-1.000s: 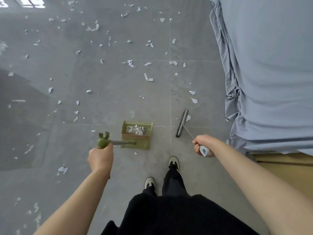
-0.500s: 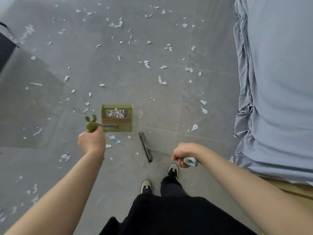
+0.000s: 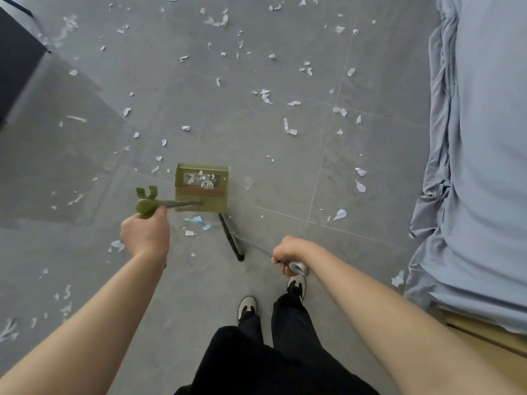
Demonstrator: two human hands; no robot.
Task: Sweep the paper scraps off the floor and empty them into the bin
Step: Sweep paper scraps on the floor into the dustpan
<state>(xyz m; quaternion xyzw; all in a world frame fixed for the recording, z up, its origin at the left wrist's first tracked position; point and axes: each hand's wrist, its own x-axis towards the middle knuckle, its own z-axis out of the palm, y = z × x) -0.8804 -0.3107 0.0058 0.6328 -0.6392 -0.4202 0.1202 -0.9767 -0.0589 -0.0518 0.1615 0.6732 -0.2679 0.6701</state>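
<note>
Since before, broom head (image 3: 231, 236) swung beside dustpan (image 3: 203, 187), long axis near-far.

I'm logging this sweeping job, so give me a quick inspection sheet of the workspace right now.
Surface: grey tiled floor, paper scraps scattered widely.
Job's things: green dustpan on the floor, scraps inside; broom head just right of it, a few scraps between them. No bin seen.
Clutter: nothing seen beyond the scraps.
Hands: left hand grips the dustpan handle; right hand grips the broom handle.
Cables: nothing seen.
Surroundings: blue sheet on the right; dark object upper left.
</note>
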